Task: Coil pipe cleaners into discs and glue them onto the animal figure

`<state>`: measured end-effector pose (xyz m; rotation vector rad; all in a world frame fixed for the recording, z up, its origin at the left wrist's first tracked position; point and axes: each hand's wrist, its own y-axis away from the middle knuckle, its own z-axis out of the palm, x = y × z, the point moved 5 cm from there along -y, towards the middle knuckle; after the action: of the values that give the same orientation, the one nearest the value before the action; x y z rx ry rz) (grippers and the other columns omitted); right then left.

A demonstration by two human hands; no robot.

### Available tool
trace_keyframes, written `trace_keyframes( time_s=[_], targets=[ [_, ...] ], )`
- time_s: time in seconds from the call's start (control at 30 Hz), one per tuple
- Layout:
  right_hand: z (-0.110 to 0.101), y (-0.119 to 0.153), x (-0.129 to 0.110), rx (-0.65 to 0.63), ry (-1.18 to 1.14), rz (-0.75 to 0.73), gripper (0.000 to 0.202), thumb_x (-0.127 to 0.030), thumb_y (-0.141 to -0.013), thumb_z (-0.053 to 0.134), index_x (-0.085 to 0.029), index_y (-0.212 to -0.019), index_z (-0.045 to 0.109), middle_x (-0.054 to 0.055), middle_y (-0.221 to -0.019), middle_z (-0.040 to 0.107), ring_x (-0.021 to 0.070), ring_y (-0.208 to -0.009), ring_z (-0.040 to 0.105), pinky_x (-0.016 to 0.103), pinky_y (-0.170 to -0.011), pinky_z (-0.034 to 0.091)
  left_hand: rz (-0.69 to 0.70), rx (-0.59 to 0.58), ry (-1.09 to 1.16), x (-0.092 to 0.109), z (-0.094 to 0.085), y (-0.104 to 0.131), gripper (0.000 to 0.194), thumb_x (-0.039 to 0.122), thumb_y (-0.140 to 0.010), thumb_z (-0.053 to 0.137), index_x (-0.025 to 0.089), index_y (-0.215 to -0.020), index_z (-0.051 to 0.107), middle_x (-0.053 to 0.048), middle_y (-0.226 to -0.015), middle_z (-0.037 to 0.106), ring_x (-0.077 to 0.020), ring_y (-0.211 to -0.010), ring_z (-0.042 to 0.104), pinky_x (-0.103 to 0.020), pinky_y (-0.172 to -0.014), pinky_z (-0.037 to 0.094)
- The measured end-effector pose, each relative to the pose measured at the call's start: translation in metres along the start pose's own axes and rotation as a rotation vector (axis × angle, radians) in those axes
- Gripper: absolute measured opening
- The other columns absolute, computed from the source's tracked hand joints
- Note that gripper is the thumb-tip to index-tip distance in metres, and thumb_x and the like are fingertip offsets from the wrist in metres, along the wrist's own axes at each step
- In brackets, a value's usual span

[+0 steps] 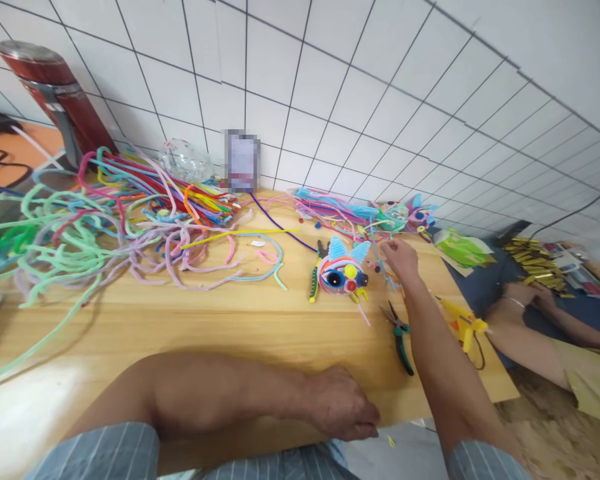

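Note:
My left hand (pixel 343 403) lies at the table's front edge, its fingers curled under and closed; whatever they might hold is hidden. Farther back, my right hand (pixel 401 259) reaches in among small craft pieces with its fingertips pinched together, and I cannot make out anything between them. Just left of it stands a pipe-cleaner animal head (pixel 341 277) with blue ears, big black-and-blue eyes and a red nose. Pliers with green-and-black handles (pixel 401 337) lie beside my right forearm. Behind the head, yellow-and-green handles (pixel 313 285) of another tool stick out.
Loose pipe cleaners (pixel 105 247) cover the table's left side. A red thermos (pixel 63 100), a phone (pixel 243 160) and a clear ball (pixel 185 160) stand along the wall. A yellow glue gun (pixel 464 323) lies at right, near another person's hands (pixel 525 297). A second animal figure (pixel 420 217) sits behind.

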<state>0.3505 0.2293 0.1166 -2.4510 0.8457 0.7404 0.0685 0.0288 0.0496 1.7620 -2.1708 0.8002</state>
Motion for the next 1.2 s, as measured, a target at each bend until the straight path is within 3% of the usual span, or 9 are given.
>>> trace_keyframes(
  time_s=[0.2,0.37,0.5,0.67,0.77,0.87,1.07,1.2],
  targets=[
    [0.03,-0.018,0.006,-0.094,0.216,0.025,0.014,-0.035,-0.074,0.073,-0.023,-0.068,0.077,0.011,-0.082,0.079,0.0286,-0.092,0.07,0.036,-0.084,0.047,-0.033,-0.053,0.028,-0.001,-0.002,0.0,0.028,0.041,-0.101,0.061,0.021,-0.087,0.073,0.0,-0.082,0.082,-0.0143,-0.073,0.076,-0.031,-0.047,0.033],
    [0.034,-0.023,0.005,-0.119,0.186,0.03,0.018,-0.039,-0.072,0.075,-0.023,-0.065,0.075,0.011,-0.086,0.08,0.0307,-0.099,0.071,0.034,-0.082,0.049,-0.06,-0.109,0.056,-0.003,-0.004,-0.003,0.03,0.044,-0.103,0.059,0.021,-0.092,0.075,0.0,-0.087,0.083,-0.0136,-0.075,0.076,-0.03,-0.047,0.034],
    [0.019,-0.019,0.01,-0.092,0.021,0.044,0.017,-0.039,-0.07,0.075,-0.022,-0.069,0.074,0.005,-0.073,0.075,0.0243,-0.083,0.067,0.03,-0.071,0.048,-0.072,-0.12,0.074,-0.003,-0.004,-0.005,0.032,0.046,-0.103,0.057,0.022,-0.094,0.076,0.0,-0.089,0.083,-0.0135,-0.076,0.076,-0.029,-0.048,0.035],
    [-0.001,-0.006,0.02,-0.108,-0.336,0.101,0.031,-0.048,-0.066,0.077,-0.019,-0.074,0.072,-0.004,-0.054,0.059,0.0131,-0.05,0.052,0.023,-0.047,0.037,-0.069,-0.087,0.091,-0.004,-0.002,-0.003,0.032,0.045,-0.103,0.058,0.021,-0.093,0.076,0.0,-0.087,0.083,-0.0138,-0.078,0.077,-0.029,-0.049,0.037],
    [-0.013,-0.002,0.022,-0.084,-0.548,0.131,0.036,-0.048,-0.059,0.082,-0.018,-0.074,0.069,-0.001,-0.065,0.067,0.0124,-0.052,0.06,0.02,-0.042,0.036,-0.064,-0.058,0.099,-0.005,0.0,-0.003,0.029,0.044,-0.102,0.06,0.021,-0.093,0.077,0.001,-0.085,0.083,-0.014,-0.075,0.076,-0.029,-0.049,0.037],
    [-0.028,-0.002,0.021,-0.023,-0.709,0.138,0.036,-0.043,-0.057,0.086,-0.018,-0.075,0.066,0.002,-0.075,0.072,0.0142,-0.061,0.069,0.019,-0.044,0.044,-0.055,-0.021,0.102,-0.006,0.002,-0.002,0.03,0.045,-0.102,0.061,0.022,-0.091,0.077,0.001,-0.082,0.082,-0.014,-0.072,0.076,-0.029,-0.048,0.036],
    [-0.065,-0.001,0.015,0.288,-0.916,0.047,0.018,-0.036,-0.081,0.071,-0.022,-0.083,0.06,-0.002,-0.083,0.071,0.0099,-0.069,0.071,0.016,-0.051,0.052,-0.036,0.057,0.121,-0.008,0.004,0.0,0.029,0.045,-0.1,0.064,0.022,-0.086,0.075,0.001,-0.077,0.081,-0.0138,-0.068,0.074,-0.029,-0.048,0.035],
    [-0.071,0.006,0.018,0.386,-0.935,0.016,0.009,-0.03,-0.083,0.066,-0.022,-0.085,0.062,-0.003,-0.085,0.072,0.0091,-0.067,0.071,0.016,-0.05,0.053,-0.039,0.063,0.121,-0.007,0.003,0.001,0.029,0.044,-0.101,0.063,0.022,-0.085,0.074,0.001,-0.079,0.081,-0.0137,-0.069,0.074,-0.029,-0.049,0.036]
  ],
)
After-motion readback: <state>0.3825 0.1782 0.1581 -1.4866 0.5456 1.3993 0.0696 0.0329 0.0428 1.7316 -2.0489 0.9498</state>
